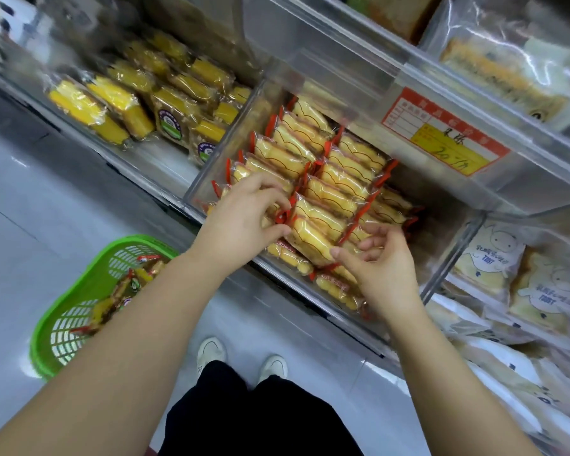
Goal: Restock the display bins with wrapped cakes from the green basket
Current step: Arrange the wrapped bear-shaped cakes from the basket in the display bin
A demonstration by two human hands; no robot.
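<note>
- The wrapped cake (313, 236) held between both hands is a yellow sponge slice in clear film with a wavy brown line printed on it and red crimped ends; it lies at the front of the middle display bin (198, 189), on top of the cakes already there.
- The left hand (244, 215) pinches the cake's left red end between thumb and fingers, closed on it.
- The right hand (380, 268) touches the cake's lower right corner with its thumb tip, fingers curled loosely over the packs beside it; it is not clamped shut.
- Inside this bin, identical cakes stand in 2 overlapping rows running back from the held cake, red ends upward.
- A red and yellow price label (441, 133) with handwriting sits on the clear flap above the bin.
- Left of the middle bin, a neighbouring compartment holds brighter yellow cakes (93, 110) in clear wrap, some with round purple and green stickers.
- Right of the middle bin, white toast bags (487, 258) printed with a cartoon figure fill the next section.
- The green basket (63, 311) stands on the floor below and left of the middle bin, partly behind the left forearm, with a few red-ended cakes inside.
- The floor (30, 192) is pale, glossy tile; 2 white shoes (241, 357) and black trousers show below the bin.
</note>
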